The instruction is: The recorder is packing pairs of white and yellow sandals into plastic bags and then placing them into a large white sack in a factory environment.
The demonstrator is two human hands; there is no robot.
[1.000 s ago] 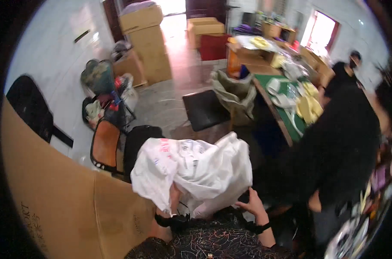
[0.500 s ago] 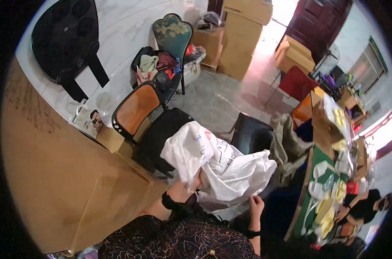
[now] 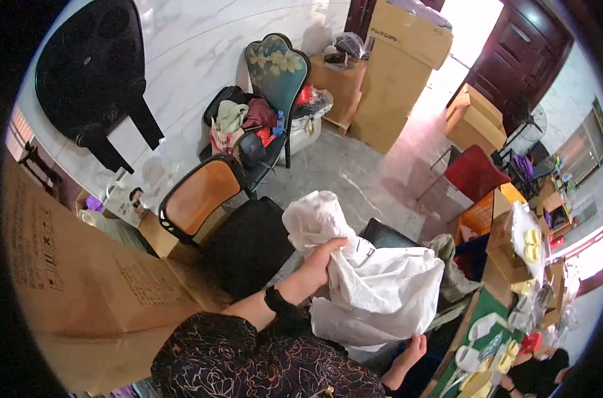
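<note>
A white woven sack (image 3: 388, 282) hangs bunched and creased in front of me. My left hand (image 3: 323, 262) is closed round its gathered upper left part, so a crumpled lump stands up beyond my fingers. At the sack's lower right corner, my right hand (image 3: 411, 355) pinches the edge between thumb and fingers. Behind the sack, part of a black stool seat (image 3: 384, 235) shows. A dull olive sack (image 3: 447, 259) lies just to the right, partly covered by the white one.
A chair with an orange back (image 3: 203, 192) stands left, near a large cardboard box (image 3: 82, 292). Farther back, a green chair (image 3: 275, 63) bears clothes. On the right, a green-topped table (image 3: 461, 361) carries white and yellow plastic parts; a person in black (image 3: 537, 375) is beside it.
My left hand has come up and out from under the sack's folds, now gripping it from outside. My right hand and the sack's edge have shifted lower and right. The view has turned slightly.
</note>
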